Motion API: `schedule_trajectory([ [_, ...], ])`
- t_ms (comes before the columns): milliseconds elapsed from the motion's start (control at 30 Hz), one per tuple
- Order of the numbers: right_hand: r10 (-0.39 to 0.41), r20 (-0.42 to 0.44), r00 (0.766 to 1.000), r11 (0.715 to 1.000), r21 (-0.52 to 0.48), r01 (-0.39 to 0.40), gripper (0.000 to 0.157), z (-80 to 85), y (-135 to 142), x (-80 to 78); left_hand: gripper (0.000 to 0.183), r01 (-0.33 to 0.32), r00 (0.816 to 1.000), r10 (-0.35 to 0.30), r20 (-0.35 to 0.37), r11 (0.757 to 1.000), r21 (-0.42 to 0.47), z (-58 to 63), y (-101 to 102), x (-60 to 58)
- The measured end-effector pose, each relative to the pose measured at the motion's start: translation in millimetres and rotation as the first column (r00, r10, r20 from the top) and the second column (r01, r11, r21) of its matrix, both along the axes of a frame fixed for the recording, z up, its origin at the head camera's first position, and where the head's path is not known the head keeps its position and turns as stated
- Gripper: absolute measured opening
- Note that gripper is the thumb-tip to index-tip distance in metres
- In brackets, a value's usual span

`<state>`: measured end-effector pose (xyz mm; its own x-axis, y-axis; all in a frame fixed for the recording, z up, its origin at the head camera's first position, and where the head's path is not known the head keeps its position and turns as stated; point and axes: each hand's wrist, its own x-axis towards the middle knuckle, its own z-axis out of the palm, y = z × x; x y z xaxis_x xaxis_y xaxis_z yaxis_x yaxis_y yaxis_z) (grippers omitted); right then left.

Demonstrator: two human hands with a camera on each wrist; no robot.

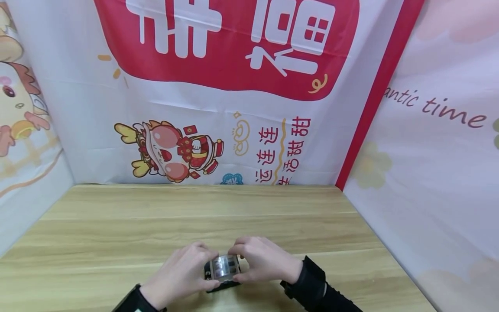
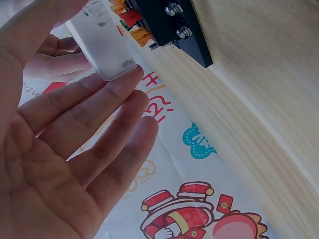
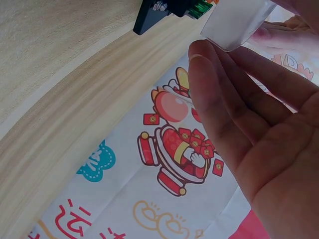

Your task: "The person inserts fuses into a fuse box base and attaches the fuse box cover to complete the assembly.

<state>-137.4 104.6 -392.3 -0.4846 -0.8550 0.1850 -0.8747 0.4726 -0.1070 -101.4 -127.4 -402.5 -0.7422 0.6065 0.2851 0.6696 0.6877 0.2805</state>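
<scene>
A fuse box with a black base [image 1: 222,286] sits on the table between the two hands. Its clear plastic cover [image 1: 225,265] is over it, and in the left wrist view the coloured blade fuses [image 2: 131,19] show between cover and base. My left hand [image 1: 186,269] holds the cover by its left end, thumb on the near side and fingers on the far side. At the opposite end, my right hand [image 1: 264,261] pinches the cover the same way. Screw terminals [image 2: 183,32] stand along the base, and a green fuse [image 3: 200,9] shows in the right wrist view.
The wood-grain table [image 1: 117,234] reaches back to a printed cloth wall [image 1: 89,143]. More printed cloth rises at the left and right sides. Black bands [image 1: 308,279] circle both wrists.
</scene>
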Motion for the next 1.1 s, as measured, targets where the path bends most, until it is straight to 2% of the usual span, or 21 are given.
schedule_trajectory([
  [467, 0.000, -0.008, 1.000, 0.999, 0.042, 0.001, 0.045, -3.0, -2.8, -0.6, 0.047, -0.014, 1.000, 0.015, 0.023, 0.999, -0.040, -2.2, 1.8, 0.2],
  [833, 0.013, -0.051, 0.999, 0.999, 0.052, -0.011, 0.046, -5.4, -2.7, -1.1, 0.046, -0.017, 1.000, 0.016, -0.016, 0.998, -0.063, -6.6, 2.4, -1.3],
  [1100, -0.003, -0.031, 1.000, 0.998, 0.067, 0.005, 0.046, -6.6, -3.3, 0.9, 0.041, -0.018, 1.000, 0.017, -0.014, 0.997, -0.081, -8.6, 3.6, -0.9],
])
